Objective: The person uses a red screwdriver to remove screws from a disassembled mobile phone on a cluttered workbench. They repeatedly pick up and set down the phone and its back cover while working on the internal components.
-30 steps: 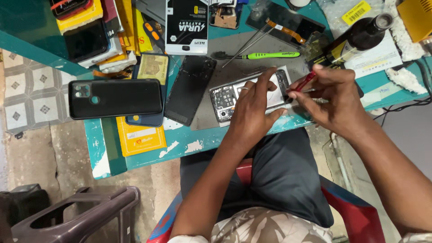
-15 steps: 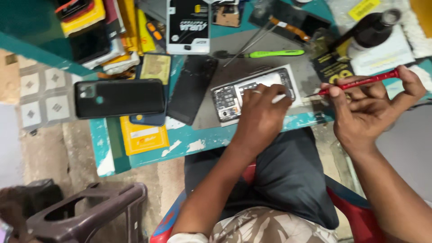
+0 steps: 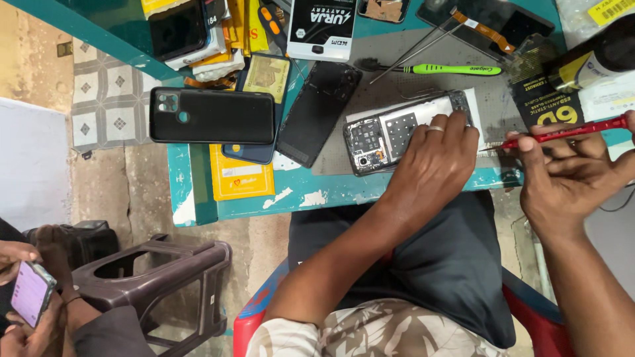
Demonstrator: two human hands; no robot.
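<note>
Pressing left hand flat on opened phone | right hand gripping red screwdriver

A teal table fills the upper frame; patterned floor tiles upper left, a brown stool lower left.

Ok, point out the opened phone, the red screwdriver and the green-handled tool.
opened phone [image 3: 383, 135]: head view, on its exposed metal shield plate.
red screwdriver [image 3: 575, 129]: head view, on the middle of its red shaft.
green-handled tool [image 3: 456, 69]: head view, on its green handle.
</note>
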